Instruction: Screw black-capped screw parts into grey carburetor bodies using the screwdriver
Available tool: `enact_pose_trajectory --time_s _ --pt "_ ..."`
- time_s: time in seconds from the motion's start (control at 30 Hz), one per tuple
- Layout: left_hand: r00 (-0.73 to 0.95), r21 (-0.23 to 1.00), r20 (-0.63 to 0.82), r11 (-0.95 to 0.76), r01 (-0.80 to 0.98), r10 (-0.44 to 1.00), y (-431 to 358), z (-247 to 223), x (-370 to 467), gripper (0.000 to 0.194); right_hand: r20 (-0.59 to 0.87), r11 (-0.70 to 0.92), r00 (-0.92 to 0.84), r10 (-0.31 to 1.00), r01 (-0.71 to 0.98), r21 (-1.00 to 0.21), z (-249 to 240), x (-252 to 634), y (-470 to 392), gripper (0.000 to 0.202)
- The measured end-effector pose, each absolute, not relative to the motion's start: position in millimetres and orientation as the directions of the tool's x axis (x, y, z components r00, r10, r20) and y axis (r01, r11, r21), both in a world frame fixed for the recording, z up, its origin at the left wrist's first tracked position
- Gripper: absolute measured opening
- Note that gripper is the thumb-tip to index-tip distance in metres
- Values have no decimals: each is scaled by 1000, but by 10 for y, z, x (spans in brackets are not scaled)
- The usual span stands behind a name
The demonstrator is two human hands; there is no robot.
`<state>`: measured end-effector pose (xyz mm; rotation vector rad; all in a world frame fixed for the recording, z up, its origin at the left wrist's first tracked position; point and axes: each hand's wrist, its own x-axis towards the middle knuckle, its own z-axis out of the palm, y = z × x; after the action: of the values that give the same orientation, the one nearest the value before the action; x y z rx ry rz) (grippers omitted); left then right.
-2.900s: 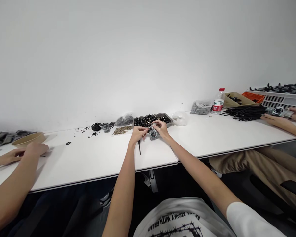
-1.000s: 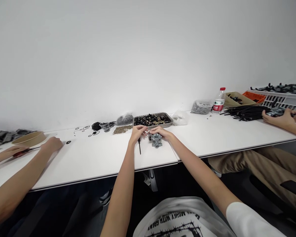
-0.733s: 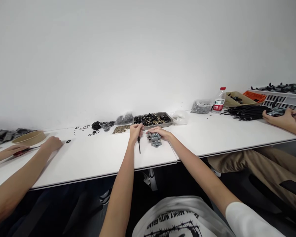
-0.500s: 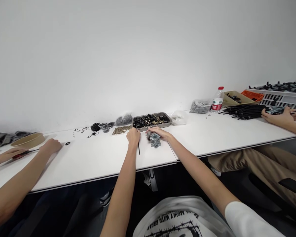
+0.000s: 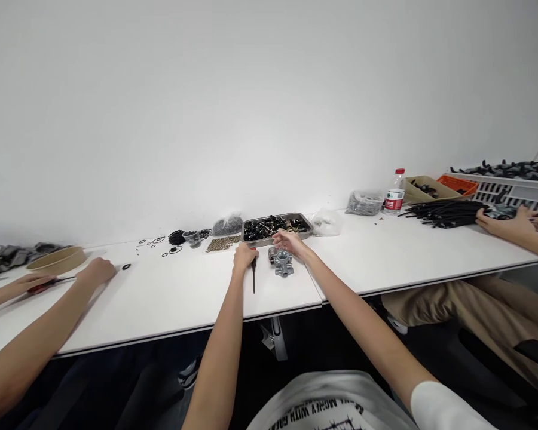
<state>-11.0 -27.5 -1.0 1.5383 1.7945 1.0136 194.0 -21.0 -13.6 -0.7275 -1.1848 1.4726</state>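
My left hand is closed around a screwdriver, whose dark shaft points toward me over the white table. Just right of it a grey metal carburetor rests on the table, with no hand gripping it. My right hand is beyond the carburetor, at the near edge of a metal tray. Its fingers reach forward over the tray, apart, with nothing visible in them. Small black and brass parts fill the tray.
Brass pieces, a cup and bagged parts lie left of the tray. A clear bag, a bottle and black hoses are to the right. Co-workers' hands work on both sides.
My right hand has left the carburetor and moved up to the tray. My left hand has turned slightly, showing more of the screwdriver. The view has shifted a little.
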Motion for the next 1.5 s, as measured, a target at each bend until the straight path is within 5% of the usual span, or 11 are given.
enact_pose_trajectory --time_s 0.2,0.33,0.5,0.7,0.9,1.13,1.4,1.5 --pt "3 993 56 -56 108 998 -239 363 -635 19 169 69 -191 967 -442 -894 -140 1965 -164 31" --pt "-204 953 194 -234 -192 959 -150 422 -972 21 159 61 -180 971 -456 -888 -136 1976 -157 31" --pt "-486 860 157 -361 -360 860 -35 115 -1144 26 164 89 -149 975 -417 -905 -147 1965 -153 34" --pt "-615 813 159 -456 -362 772 27 -53 -1210 19 226 214 -23 974 -241 -947 -97 2047 -143 34" --pt "-570 841 226 -454 -295 790 45 -71 -1138 22 280 243 171 945 209 -947 138 2540 66 22" --pt "-536 862 274 -451 -232 799 61 -115 -1127 19 337 -19 368 866 699 -714 100 3378 314 36" --pt "-537 884 291 -436 -165 792 34 -134 -1138 21 118 -85 155 981 886 -457 -179 3731 456 7" --pt "-530 891 300 -432 -143 793 17 -121 -1134 21 89 -89 132 987 922 -376 -196 3739 488 12"
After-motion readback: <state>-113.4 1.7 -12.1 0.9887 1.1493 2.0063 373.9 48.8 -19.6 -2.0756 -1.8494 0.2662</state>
